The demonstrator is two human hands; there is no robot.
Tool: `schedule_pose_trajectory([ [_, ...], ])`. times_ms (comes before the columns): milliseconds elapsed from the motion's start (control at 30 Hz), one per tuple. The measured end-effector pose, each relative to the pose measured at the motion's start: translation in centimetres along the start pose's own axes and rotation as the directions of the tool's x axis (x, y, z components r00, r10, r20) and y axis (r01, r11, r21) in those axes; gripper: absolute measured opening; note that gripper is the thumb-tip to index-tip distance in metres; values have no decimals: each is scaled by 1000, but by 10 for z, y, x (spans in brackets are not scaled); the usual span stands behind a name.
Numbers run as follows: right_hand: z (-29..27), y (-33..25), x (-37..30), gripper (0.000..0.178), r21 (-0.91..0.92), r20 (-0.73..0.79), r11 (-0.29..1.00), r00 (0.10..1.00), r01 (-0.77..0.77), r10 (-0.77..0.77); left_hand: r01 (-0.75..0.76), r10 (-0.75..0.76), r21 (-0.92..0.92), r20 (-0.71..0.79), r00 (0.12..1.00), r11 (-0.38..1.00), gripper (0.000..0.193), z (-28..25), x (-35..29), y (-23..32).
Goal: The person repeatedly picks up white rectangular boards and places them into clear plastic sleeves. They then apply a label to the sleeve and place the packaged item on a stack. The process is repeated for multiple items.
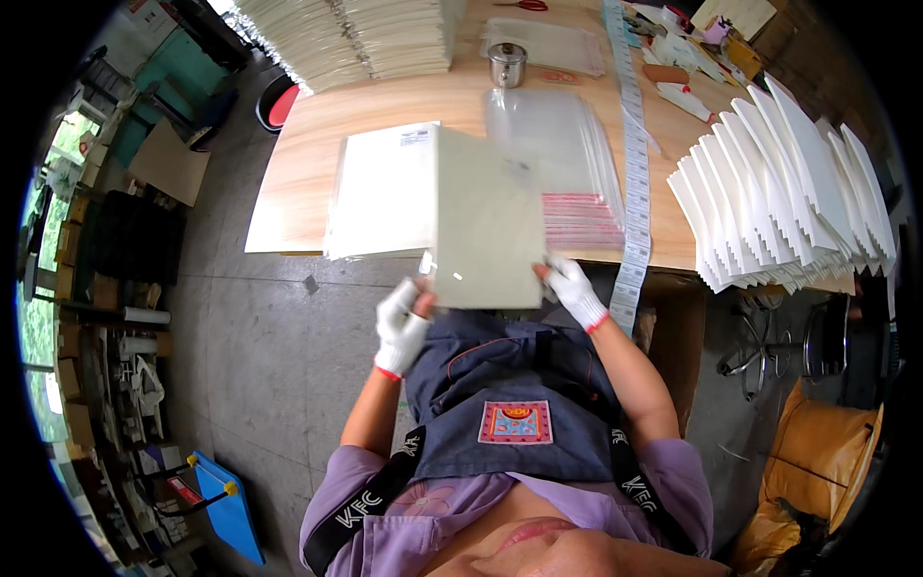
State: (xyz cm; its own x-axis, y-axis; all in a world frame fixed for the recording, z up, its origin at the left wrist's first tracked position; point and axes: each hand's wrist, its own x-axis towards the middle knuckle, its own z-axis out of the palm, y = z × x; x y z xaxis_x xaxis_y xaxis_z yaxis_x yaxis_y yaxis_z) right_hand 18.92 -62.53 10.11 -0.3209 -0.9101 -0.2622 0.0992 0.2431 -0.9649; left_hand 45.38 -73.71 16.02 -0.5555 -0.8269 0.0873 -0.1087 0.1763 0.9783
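A flat, pale cream rectangular board or pad (487, 226), with a glossy, see-through surface like a plastic sleeve, is held up at the table's near edge. My left hand (401, 325), in a white glove with a red cuff and bare fingertips, closes on its lower left corner. My right hand (574, 291), gloved the same way, pinches its right edge near the bottom. Just left of it lies a pile of similar wrapped white boards (380, 192) with a small label. Behind it, partly covered, are stacked clear plastic bags (553, 135) with pink-red strips at their near ends.
A long strip of labels (636, 163) runs down the table and hangs over its edge. A fanned pile of white boards (779, 192) stands right. At the back are a tall wrapped stack (356, 38), a lidded metal pot (508, 65) and red scissors (527, 5).
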Motion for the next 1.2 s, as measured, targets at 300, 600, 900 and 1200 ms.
schedule_pose_trajectory([
  [300,106,-77,126,47,-628,55,776,998,65,-39,262,23,694,-373,928,670,35,-111,74,-38],
  [600,22,-100,43,19,-12,121,979,972,202,-199,-90,-153,-296,-703,694,951,39,-103,56,-121],
  [900,-167,-217,-166,31,-134,-618,969,746,210,-247,203,-243,-133,-466,851,970,34,-58,-43,-234],
  [1200,-269,-245,-196,36,512,-481,824,876,243,41,-148,156,431,17,988,890,34,20,-16,-111],
])
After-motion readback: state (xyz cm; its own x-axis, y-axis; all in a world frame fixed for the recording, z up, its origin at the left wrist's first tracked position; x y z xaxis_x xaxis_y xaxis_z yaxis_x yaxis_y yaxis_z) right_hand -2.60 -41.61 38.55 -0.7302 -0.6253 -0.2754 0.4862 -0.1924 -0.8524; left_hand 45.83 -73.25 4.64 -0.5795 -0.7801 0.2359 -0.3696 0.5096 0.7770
